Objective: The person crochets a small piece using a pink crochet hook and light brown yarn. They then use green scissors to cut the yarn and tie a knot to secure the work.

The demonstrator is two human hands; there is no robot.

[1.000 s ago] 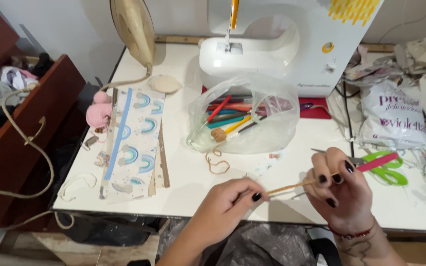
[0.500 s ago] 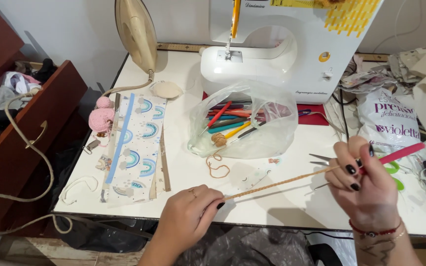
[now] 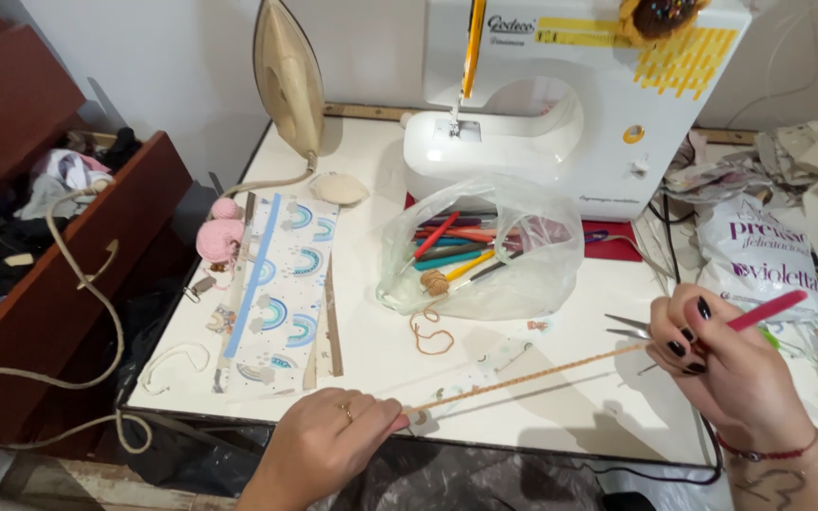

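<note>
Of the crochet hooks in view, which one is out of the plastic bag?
The pink-handled crochet hook gripped in the right hand; the other coloured hooks lie bunched inside the clear plastic bag.

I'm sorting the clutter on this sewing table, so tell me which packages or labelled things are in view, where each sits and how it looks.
Clear plastic bag: table centre, before the sewing machine; crumpled, holding coloured sticks.
White printed bag: right side, above the right hand; crumpled, purple lettering.
Sewing machine: back centre; white, dark logo, yellow striped band.
Printed paper strip: left of centre, above the left hand; white with blue rainbows.
</note>
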